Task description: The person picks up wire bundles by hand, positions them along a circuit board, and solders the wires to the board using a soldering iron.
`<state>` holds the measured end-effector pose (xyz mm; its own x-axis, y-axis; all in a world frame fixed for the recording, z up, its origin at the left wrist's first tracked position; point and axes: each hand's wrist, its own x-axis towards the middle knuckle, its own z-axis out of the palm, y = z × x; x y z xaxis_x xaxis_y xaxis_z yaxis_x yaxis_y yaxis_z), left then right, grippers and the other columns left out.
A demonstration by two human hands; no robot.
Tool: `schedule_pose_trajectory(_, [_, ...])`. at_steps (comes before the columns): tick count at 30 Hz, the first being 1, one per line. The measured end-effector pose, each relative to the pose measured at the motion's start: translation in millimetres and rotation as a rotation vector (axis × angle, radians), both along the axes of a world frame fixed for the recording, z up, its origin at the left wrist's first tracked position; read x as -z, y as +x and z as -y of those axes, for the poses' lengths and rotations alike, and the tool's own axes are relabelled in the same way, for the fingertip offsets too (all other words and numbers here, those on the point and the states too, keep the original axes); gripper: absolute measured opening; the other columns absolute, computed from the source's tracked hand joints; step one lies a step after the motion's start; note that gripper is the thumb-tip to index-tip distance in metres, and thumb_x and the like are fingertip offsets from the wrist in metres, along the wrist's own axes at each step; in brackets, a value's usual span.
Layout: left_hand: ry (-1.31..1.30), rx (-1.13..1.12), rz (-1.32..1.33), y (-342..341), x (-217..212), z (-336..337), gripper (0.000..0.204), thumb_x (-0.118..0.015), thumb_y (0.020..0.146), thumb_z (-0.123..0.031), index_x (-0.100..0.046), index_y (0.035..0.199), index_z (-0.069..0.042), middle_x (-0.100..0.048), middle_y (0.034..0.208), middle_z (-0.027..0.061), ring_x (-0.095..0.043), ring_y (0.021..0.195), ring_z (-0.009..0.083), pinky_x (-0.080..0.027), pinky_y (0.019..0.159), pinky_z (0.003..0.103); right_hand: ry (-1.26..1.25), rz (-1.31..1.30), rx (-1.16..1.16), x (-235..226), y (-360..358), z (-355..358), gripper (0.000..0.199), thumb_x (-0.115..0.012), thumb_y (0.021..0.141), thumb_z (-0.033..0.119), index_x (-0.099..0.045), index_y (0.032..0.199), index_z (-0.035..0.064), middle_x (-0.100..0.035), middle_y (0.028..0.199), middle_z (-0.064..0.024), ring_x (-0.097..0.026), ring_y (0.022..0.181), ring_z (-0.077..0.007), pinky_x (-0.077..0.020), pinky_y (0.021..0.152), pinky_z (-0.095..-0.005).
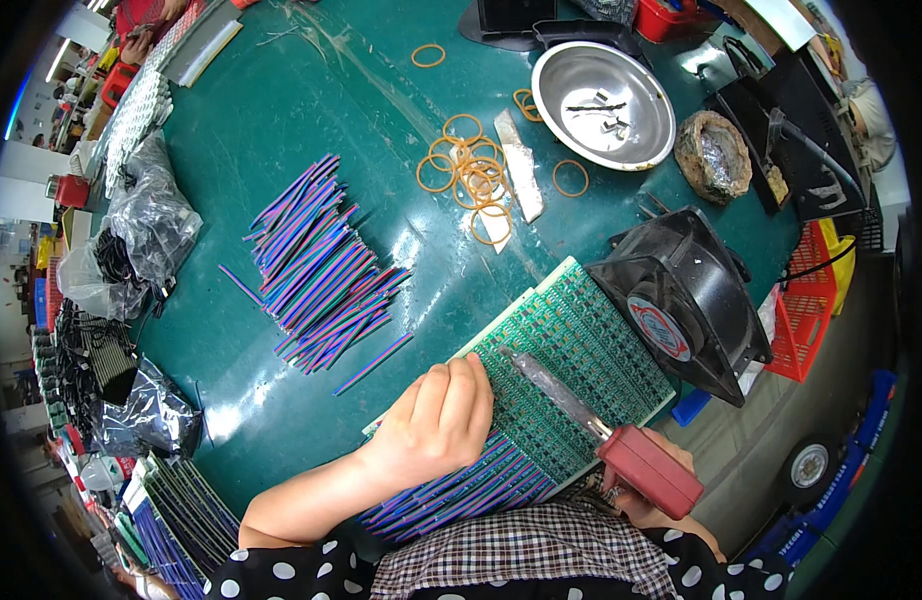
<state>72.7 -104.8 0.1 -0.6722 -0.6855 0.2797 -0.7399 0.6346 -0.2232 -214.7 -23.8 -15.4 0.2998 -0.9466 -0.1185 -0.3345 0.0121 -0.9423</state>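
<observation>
A green circuit board panel (606, 350) with rows of small parts lies at the front edge of the table. Wires in blue, red and green (471, 500) run from its lower left part toward me. My left hand (436, 410) rests at the panel's left side with its fingers closed; whatever they pinch is hidden. My right hand (636, 505) grips a red-handled soldering gun (649, 470), whose tip points up-left, over the panel just right of my left fingers. Left of the panel, a loose pile of short multicoloured ribbon wires (321, 270) lies on the green table (281, 110).
A black fan (681, 300) stands against the panel's right side. Behind are rubber bands (466, 170), a metal bowl (603, 105) with dark scraps, and a rough stone-like dish (713, 155). Plastic bags (151, 215) and cables line the left edge. Another person's hand (136, 45) shows far left.
</observation>
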Motion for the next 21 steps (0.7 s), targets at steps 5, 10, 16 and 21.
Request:
schedule_pose_trajectory(5, [0.03, -0.042, 0.02, -2.6, -0.4, -4.6, 0.029, -0.062, 0.07, -0.007, -0.066, 0.096, 0.005, -0.061, 0.087, 0.0111, -0.06, 0.074, 0.0184, -0.049, 0.059, 0.023, 0.08, 0.07, 0.023, -3.3, -3.0, -4.2, 0.072, -0.081, 0.073, 0.029, -0.048, 0.125, -0.0079, -0.069, 0.078, -0.0073, -0.068, 0.065, -0.0192, -0.0532, 0.06, -0.028])
schedule_pose_trajectory(10, [0.266, -0.239, -0.298, -3.3, -19.2, -9.5, 0.03, -0.066, 0.07, -0.004, -0.065, 0.099, 0.001, -0.061, 0.089, 0.0102, -0.061, 0.077, 0.0224, -0.051, 0.063, 0.03, 0.011, 0.153, 0.018, 5.8, -4.7, -8.6, 0.075, -0.078, 0.078, 0.028, -0.04, 0.133, -0.006, -0.066, 0.075, -0.0063, -0.065, 0.061, -0.0147, -0.0506, 0.058, -0.0263])
schedule_pose_trajectory(16, [0.443, -0.552, -0.373, 23.5, -21.0, 0.8, 0.018, -0.066, 0.075, -0.001, -0.061, 0.092, 0.0, -0.059, 0.085, 0.0123, -0.06, 0.079, 0.0311, -0.049, 0.068, 0.039, 0.091, 0.317, 0.122, 7.0, -2.2, -19.1, 0.079, -0.077, 0.079, 0.028, -0.035, 0.137, -0.0059, -0.063, 0.074, -0.0089, -0.06, 0.059, -0.0149, -0.0472, 0.056, -0.0255])
schedule_pose_trajectory(21, [0.389, -0.483, -0.425, 34.7, -11.5, 7.0, 0.016, -0.065, 0.077, 0.0, -0.06, 0.092, 0.001, -0.06, 0.084, 0.0105, -0.062, 0.079, 0.025, -0.049, 0.068, 0.035, 0.08, 0.31, 0.115, 9.1, -3.3, -20.2, 0.078, -0.075, 0.081, 0.03, -0.035, 0.137, -0.0065, -0.062, 0.075, -0.0082, -0.06, 0.06, -0.0143, -0.0465, 0.056, -0.0254])
